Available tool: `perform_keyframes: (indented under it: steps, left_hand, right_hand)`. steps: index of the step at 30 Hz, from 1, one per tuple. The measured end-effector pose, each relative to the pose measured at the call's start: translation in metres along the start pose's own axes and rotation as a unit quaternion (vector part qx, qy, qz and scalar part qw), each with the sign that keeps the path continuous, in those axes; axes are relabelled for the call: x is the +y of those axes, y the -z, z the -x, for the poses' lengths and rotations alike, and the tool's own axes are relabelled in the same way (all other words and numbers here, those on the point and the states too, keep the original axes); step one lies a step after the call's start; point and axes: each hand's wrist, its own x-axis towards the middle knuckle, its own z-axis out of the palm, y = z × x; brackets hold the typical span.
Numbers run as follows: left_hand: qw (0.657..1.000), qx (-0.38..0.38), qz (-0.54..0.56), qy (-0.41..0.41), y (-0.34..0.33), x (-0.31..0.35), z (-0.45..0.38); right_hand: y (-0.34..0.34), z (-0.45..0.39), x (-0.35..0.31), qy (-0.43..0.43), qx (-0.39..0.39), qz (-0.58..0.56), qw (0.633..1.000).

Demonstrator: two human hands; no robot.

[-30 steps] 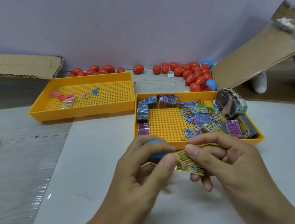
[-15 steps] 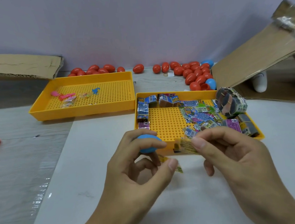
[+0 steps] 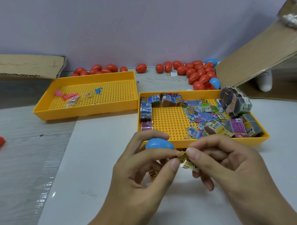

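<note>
My left hand (image 3: pixel 138 177) curls round a blue plastic egg half (image 3: pixel 159 144), held between forefinger and lower fingers. Its thumb also pinches one end of a small folded yellow printed leaflet (image 3: pixel 185 160). My right hand (image 3: pixel 228 166) pinches the other end of that leaflet between thumb and forefinger. Both hands hover over the white table sheet, just in front of the near yellow tray (image 3: pixel 170 125). A bit of yellow printed paper (image 3: pixel 154 175) shows under my left fingers.
The near tray holds loose leaflets (image 3: pixel 202 115) and banded leaflet bundles (image 3: pixel 236 103). A second yellow tray (image 3: pixel 92 97) at the left holds small pink and blue toys. Red eggs (image 3: pixel 200 72) and some blue eggs lie along the wall. Cardboard flaps (image 3: pixel 254 61) stand right and left.
The hands first drew apart, then came together again on the leaflet. The blue egg half rose higher in my left hand and shows more.
</note>
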Motion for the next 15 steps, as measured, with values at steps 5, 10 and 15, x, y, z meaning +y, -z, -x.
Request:
perform_keyframes:
  steps: [5,10,15]
  left_hand:
    - [1.000,0.015,0.011,0.012,0.0016,-0.0001,-0.0023]
    - [0.999,0.010,0.027,0.023,0.0012,0.0030,-0.0031]
    - [0.998,-0.008,0.053,0.027,0.0019,0.0003,-0.0004]
  right_hand:
    - [0.0022,0.0006,-0.0016,0.083,-0.031,0.092,0.992]
    - [0.0033,0.0010,-0.0048,0.105,-0.009,0.119,0.987]
    - [0.0076,-0.0035,-0.0060,0.027,-0.034,0.043,0.998]
